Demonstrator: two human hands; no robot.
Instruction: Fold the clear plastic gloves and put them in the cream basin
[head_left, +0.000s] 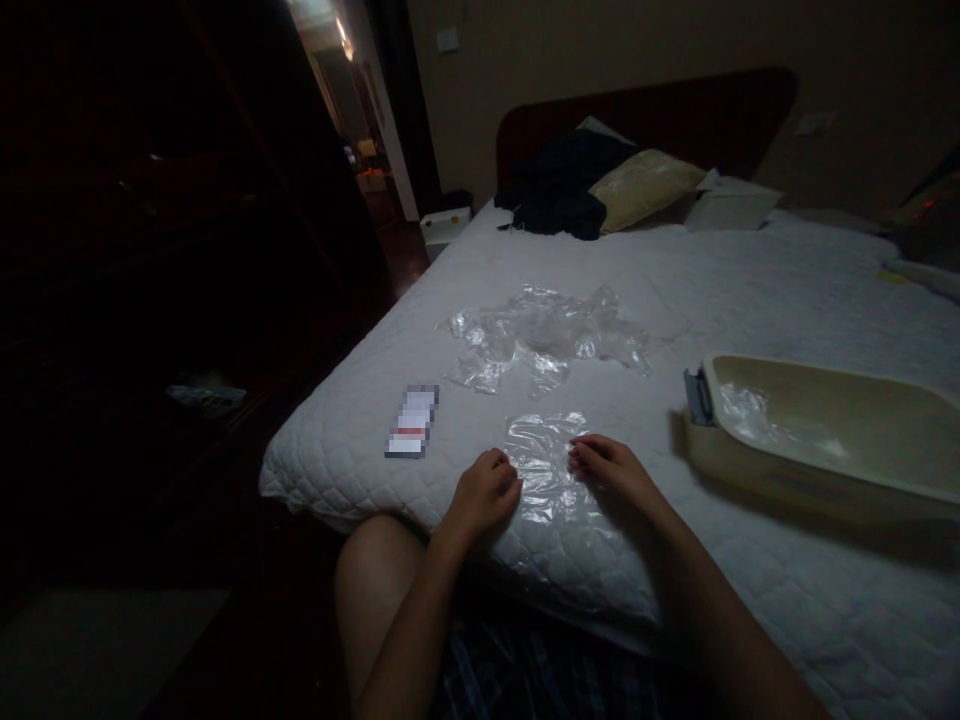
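Note:
A clear plastic bag [546,465] lies spread on the white quilted bed [360,400] in front of me. My left hand [487,488] is at its left edge, fingers curled and pinched on the plastic. At the opposite edge, my right hand [604,462] pinches the bag between thumb and fingertips. Beyond it sits a loose heap of crumpled clear plastic bags [544,335]. A phone [412,422] with a blurred-out screen rests to the left of my hands.
An open, pale plastic storage box [795,480] with a grey latch stands on the bed at right, some clear plastic inside. Dark cloth [562,185] and a beige pillow [649,185] lie by the headboard [720,110]. A white box [445,226] stands beside the bed.

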